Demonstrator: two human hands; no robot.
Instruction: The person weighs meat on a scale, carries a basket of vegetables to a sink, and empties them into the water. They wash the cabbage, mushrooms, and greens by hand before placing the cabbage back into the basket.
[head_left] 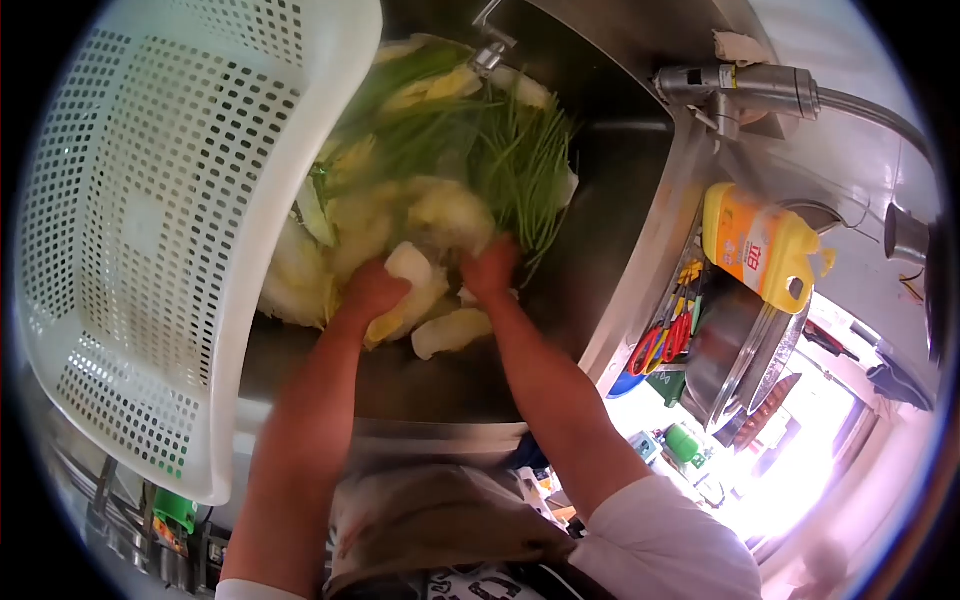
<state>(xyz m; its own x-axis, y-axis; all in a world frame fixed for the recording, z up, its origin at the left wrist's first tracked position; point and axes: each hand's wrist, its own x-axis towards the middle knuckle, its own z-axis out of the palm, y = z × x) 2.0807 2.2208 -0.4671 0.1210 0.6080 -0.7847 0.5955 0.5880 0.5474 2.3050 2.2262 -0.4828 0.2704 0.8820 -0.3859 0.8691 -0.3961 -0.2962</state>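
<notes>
Both of my hands are down in a metal sink [620, 230] among wet napa cabbage [345, 230]. My left hand [375, 291] is closed on a pale cabbage leaf [410, 263], its thumb lying toward the middle. Beside it, my right hand [490, 268] is blurred and pushed against the cabbage, its fingers hidden. A loose white leaf piece [452, 333] lies on the near side, between my wrists. Long green chives or scallions [520, 165] spread across the far part of the heap.
A white perforated basket [165, 225] stands tilted over the sink's left side. The tap spout [488, 58] hangs over the far end. At right are a tap fitting [740, 90], a yellow jug [765, 245], red-handled scissors [675, 338] and metal pans [735, 350].
</notes>
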